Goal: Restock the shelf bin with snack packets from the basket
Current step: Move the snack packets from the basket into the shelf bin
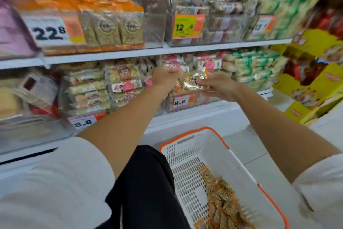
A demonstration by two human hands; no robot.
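Both my hands hold one clear snack packet (191,82) with orange trim, in front of the lower shelf. My left hand (166,76) grips its left end, fist closed. My right hand (217,86) pinches its right end. The packet hangs just above a clear shelf bin (194,101) tagged 8.8. Below, on the floor, stands a white basket (187,154) with an orange rim. Several more packets (222,202) of the same kind lie in its near right corner.
The upper shelf carries orange-topped packs (104,24) tagged 22.8 and a clear bin (187,28) tagged 12.4. Another bin (87,89) tagged 8.8 stands left of my hands. Yellow display cartons (315,87) crowd the right. My dark-trousered knee (144,182) is beside the basket.
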